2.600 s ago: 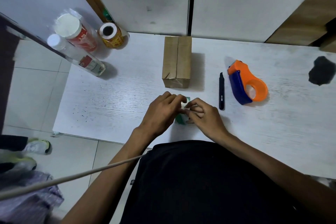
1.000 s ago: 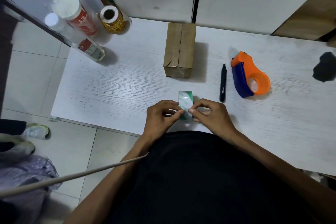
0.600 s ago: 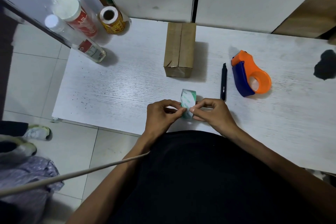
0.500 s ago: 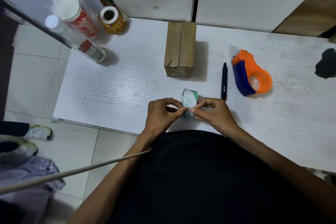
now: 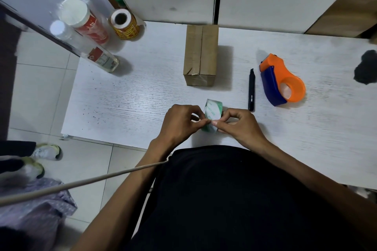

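A small green-and-white packet (image 5: 212, 111) stands at the near edge of the white table (image 5: 142, 91), between my two hands. My left hand (image 5: 181, 122) pinches its near end with thumb and forefinger. From the other side my right hand (image 5: 237, 125) pinches the same end, fingertips almost meeting. The packet's lower part is hidden behind my fingers. A sealed brown cardboard box (image 5: 201, 55) sits just beyond the packet, mid-table.
A black marker (image 5: 251, 89) and an orange-and-blue tape dispenser (image 5: 280, 80) lie to the right. At the back left stand a clear bottle (image 5: 85, 47), a red-labelled tube (image 5: 83, 20) and a yellow roll (image 5: 124, 24). A dark stain (image 5: 366, 70) marks the far right.
My hands drew off the packet's top and back toward me, uncovering its green-and-white face. The packet has tilted slightly to the right; both hands keep pinching its near end.
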`<state>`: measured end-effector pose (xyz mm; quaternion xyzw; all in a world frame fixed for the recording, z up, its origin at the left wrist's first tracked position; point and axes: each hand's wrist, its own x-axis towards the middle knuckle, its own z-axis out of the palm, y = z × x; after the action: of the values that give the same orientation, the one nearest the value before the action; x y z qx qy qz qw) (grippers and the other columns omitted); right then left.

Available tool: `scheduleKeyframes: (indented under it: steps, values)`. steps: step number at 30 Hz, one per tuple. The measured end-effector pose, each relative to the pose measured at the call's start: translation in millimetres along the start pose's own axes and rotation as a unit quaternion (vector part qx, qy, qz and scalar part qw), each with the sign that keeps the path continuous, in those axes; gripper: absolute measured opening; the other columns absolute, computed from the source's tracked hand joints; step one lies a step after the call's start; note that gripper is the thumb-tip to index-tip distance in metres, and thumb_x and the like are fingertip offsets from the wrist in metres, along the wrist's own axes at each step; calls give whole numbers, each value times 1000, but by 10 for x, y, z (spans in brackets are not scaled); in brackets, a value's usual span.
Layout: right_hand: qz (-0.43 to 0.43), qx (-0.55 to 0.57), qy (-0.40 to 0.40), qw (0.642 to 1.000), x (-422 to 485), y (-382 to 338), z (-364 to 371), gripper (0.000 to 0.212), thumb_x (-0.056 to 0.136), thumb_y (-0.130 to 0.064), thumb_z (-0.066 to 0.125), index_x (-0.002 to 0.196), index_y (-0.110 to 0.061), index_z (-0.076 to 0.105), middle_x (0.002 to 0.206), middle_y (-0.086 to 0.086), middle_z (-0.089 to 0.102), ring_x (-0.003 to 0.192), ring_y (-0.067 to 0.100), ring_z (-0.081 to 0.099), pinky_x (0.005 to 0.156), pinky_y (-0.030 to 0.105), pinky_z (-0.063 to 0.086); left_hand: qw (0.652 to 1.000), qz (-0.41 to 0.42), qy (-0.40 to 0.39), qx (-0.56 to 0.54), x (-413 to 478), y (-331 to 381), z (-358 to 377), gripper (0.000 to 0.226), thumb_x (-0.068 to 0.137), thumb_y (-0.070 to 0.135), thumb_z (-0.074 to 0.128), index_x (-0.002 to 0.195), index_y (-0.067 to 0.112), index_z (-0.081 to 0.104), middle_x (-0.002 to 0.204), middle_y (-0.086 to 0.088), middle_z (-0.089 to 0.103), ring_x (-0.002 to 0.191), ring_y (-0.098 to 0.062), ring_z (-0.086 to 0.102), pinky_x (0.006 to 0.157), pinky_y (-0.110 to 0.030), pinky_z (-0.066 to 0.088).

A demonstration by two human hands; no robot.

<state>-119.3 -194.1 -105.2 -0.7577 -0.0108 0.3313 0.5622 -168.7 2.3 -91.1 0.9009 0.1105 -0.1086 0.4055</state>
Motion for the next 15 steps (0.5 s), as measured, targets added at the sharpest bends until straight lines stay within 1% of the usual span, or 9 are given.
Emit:
scheduleKeyframes:
  steps: [2, 4, 6, 8, 10, 12, 13, 14, 15]
  values:
    - [4, 1, 4, 1000, 16, 6, 15, 24, 79, -15, 83, 72, 2, 67, 92, 13, 74, 86, 24, 77, 74, 31, 64, 1000, 9, -11, 25, 38, -3, -23, 18, 80, 39, 81, 78, 22, 74, 75, 7, 77, 77, -5, 74, 71, -37, 61]
    - [7, -2, 2, 1000, 34, 11, 23, 26, 79, -15, 82, 71, 2, 65, 94, 17, 75, 87, 25, 77, 75, 35, 65, 999, 14, -23, 46, 71, 3, -38, 18, 80, 40, 81, 79, 23, 74, 77, 7, 77, 78, -6, 75, 71, -38, 60]
    - [8, -5, -3, 1000, 45, 25, 24, 27, 79, -15, 82, 68, 0, 62, 95, 18, 75, 88, 23, 77, 76, 40, 65, 997, 17, -31, 62, 92, 19, -45, 19, 80, 40, 81, 78, 23, 74, 77, 8, 77, 78, -5, 74, 71, -37, 59]
    - [6, -8, 0, 1000, 46, 37, 20, 30, 79, -14, 83, 65, -6, 58, 94, 19, 74, 89, 22, 77, 76, 41, 65, 997, 17, -33, 72, 111, 26, -47, 20, 80, 39, 81, 76, 22, 72, 76, 8, 76, 76, -6, 74, 70, -37, 59]
    - [8, -2, 13, 1000, 43, 28, 16, 31, 78, -12, 83, 66, -7, 55, 91, 21, 74, 91, 21, 77, 73, 37, 65, 998, 9, -30, 61, 123, 35, -53, 24, 78, 37, 82, 73, 21, 65, 74, 6, 75, 74, -8, 73, 69, -38, 58]
    - [8, 6, 21, 1000, 44, 8, 19, 31, 78, -9, 83, 69, -5, 54, 86, 17, 72, 91, 19, 75, 66, 28, 64, 999, -2, -21, 46, 123, 46, -64, 36, 76, 33, 85, 72, 20, 51, 72, 5, 74, 68, -9, 70, 66, -35, 56]
    - [8, 7, 23, 1000, 49, -3, 20, 31, 77, -9, 83, 72, -5, 54, 82, 14, 69, 88, 17, 73, 64, 24, 62, 999, -12, -21, 29, 121, 51, -72, 41, 75, 30, 87, 74, 20, 47, 72, 4, 74, 66, -8, 69, 64, -32, 55]
    - [12, 13, 22, 1000, 55, -6, 21, 31, 77, -9, 84, 76, -5, 53, 82, 13, 67, 87, 17, 72, 63, 23, 61, 999, -27, -22, -2, 120, 54, -80, 43, 74, 27, 88, 77, 17, 46, 73, 3, 74, 64, -8, 70, 63, -29, 55]
    - [20, 28, 20, 999, 65, 0, 25, 33, 77, -8, 84, 82, -4, 51, 85, 15, 68, 88, 20, 72, 65, 27, 63, 998, -46, -24, -40, 118, 51, -88, 44, 73, 25, 89, 81, 15, 48, 78, 1, 75, 65, -10, 72, 63, -27, 54]
